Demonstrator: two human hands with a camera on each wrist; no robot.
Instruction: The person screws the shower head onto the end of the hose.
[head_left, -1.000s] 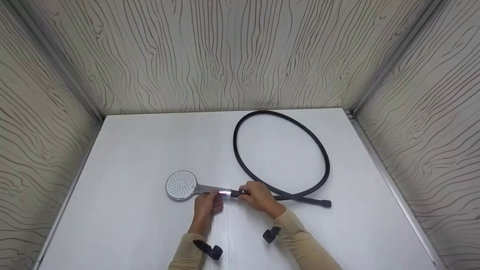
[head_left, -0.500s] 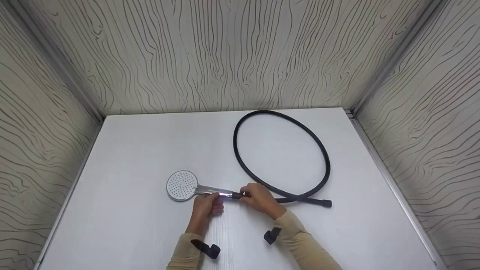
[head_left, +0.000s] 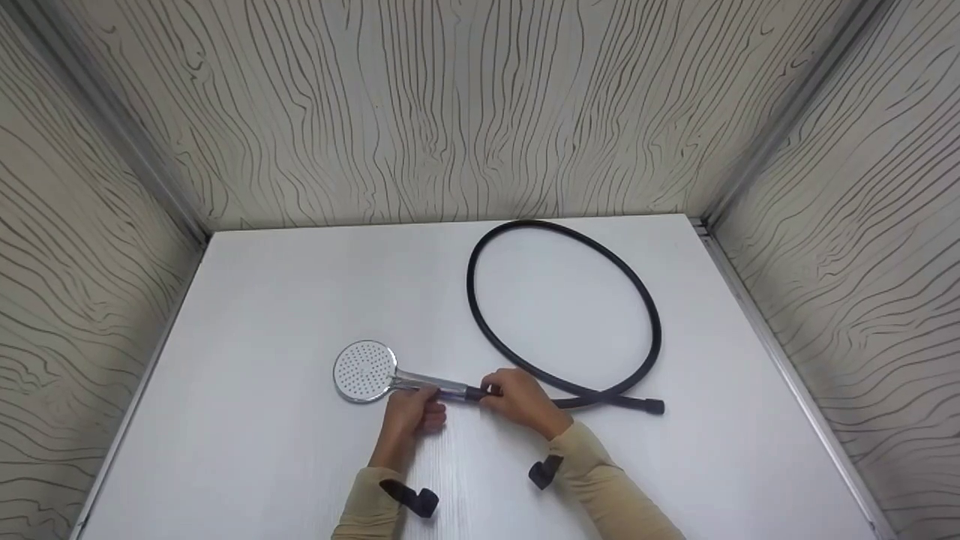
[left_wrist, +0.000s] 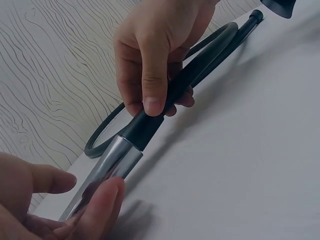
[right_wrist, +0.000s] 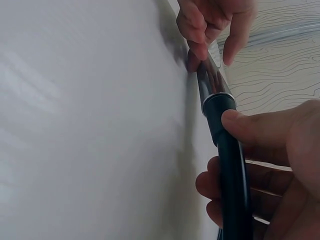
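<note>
A chrome hand shower with a round, white, dotted spray face lies toward the left, its handle pointing right. My left hand holds that handle near its lower end, fingers under it. In the left wrist view, thumb and forefinger stand on either side of the chrome. The handle's end meets the black connector of a shower hose. Just behind this joint my right hand grips the hose, its thumb along the connector in the right wrist view. Part of the hose is hidden behind the right hand.
The hose makes one large loop on the white table and crosses itself at right. Its other end lies beyond the right hand. Wood-patterned panels wall in the back and sides. A black camera mount sits on each sleeve.
The joint of handle and hose has shifted slightly right and toward me. My left hand has slid a little left along the handle, and the bright glint there has faded.
</note>
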